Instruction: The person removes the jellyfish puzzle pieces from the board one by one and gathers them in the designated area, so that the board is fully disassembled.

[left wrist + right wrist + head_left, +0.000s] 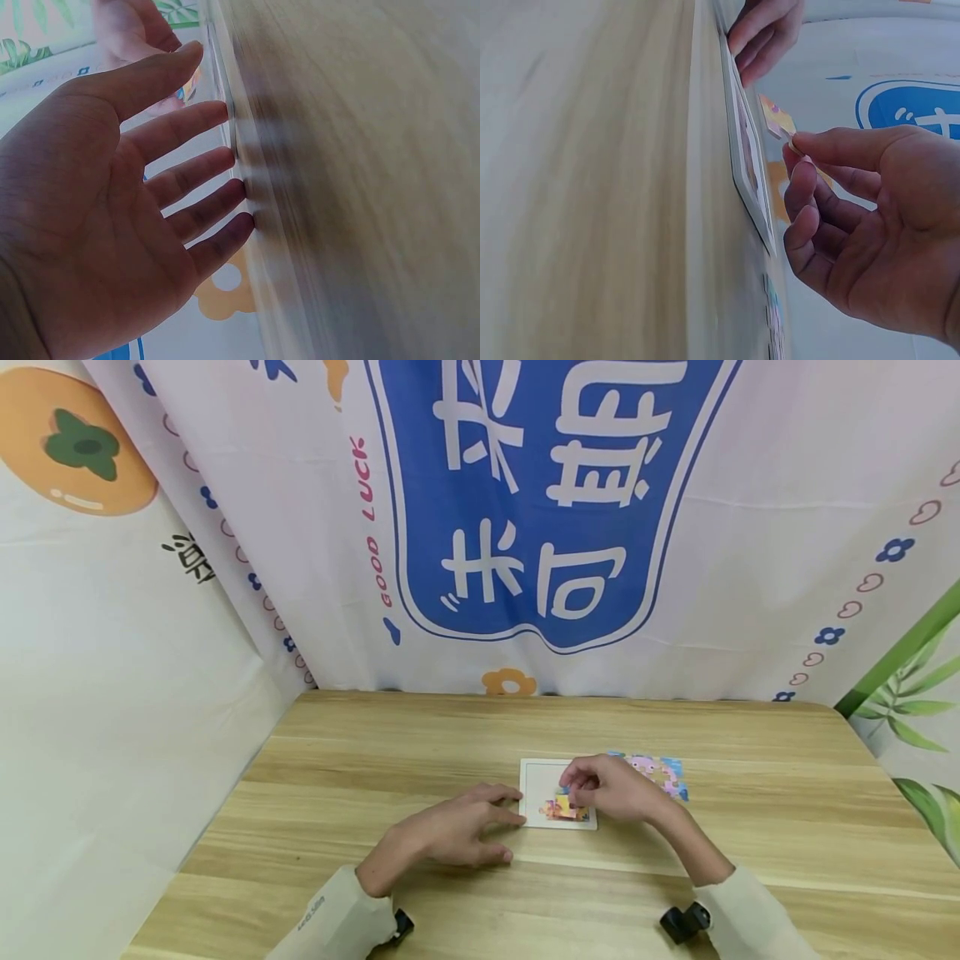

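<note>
Between thumb and fingers, my right hand (611,787) pinches a yellow jigsaw piece (778,116). In the right wrist view that piece is raised over a white puzzle tray (534,772), tilted to the tray's face. Orange and pink puzzle pieces (551,812) lie in the tray's lower right part, partly hidden by the held piece and the hand. My left hand (468,827) has its fingers extended, with the fingertips right at the tray's left edge. The left wrist view shows nothing gripped in that palm.
More jigsaw pieces (675,772), pink and blue, lie on the wooden table (375,752) just right of the tray, partly behind my right hand. A printed cloth (750,610) hangs along the table's back edge, and another white cloth (150,693) covers the left side.
</note>
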{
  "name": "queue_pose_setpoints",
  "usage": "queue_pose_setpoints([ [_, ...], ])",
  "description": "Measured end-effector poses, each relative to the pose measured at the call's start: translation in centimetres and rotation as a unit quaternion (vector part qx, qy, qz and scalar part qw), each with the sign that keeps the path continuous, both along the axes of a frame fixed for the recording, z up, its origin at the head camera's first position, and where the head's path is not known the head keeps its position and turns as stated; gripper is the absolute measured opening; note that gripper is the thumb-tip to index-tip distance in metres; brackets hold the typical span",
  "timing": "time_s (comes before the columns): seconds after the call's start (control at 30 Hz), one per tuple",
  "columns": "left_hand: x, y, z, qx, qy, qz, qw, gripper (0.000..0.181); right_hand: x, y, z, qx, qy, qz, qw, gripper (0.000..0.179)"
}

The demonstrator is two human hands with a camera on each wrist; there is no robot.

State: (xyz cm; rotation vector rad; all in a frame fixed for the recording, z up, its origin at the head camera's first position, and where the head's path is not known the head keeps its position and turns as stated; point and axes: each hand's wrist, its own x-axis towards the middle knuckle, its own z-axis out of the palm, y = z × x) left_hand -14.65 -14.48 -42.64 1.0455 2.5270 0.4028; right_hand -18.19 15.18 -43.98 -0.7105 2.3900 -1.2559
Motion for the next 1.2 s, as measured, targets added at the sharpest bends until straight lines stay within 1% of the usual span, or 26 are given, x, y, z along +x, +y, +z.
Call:
queue_pose_setpoints([
  [0.13,0.0,0.0,0.0,0.000,0.002,-0.001,1.0000,0.051,-0.1,0.7,-0.2,0.005,0.013,0.003,0.9999,0.011],
  [0.4,0.0,0.0,-0.1,-0.001,0.001,0.001,1.0000,0.051,0.0,1.9,-0.4,0.022,0.025,-0.006,0.9994,0.012],
  [0.67,0.0,0.0,-0.2,-0.001,-0.002,0.003,1.0000,0.051,0.1,3.0,-0.6,0.014,0.027,-0.002,0.9995,0.012],
  [0.87,0.1,-0.1,-0.3,-0.002,-0.002,0.004,1.0000,0.051,0.2,3.7,-0.6,0.023,0.033,-0.008,0.9992,0.012],
  [1.2,0.1,-0.1,-0.3,-0.003,0.005,0.007,1.0000,0.052,0.2,4.7,-0.7,0.025,0.045,-0.007,0.9986,0.011],
])
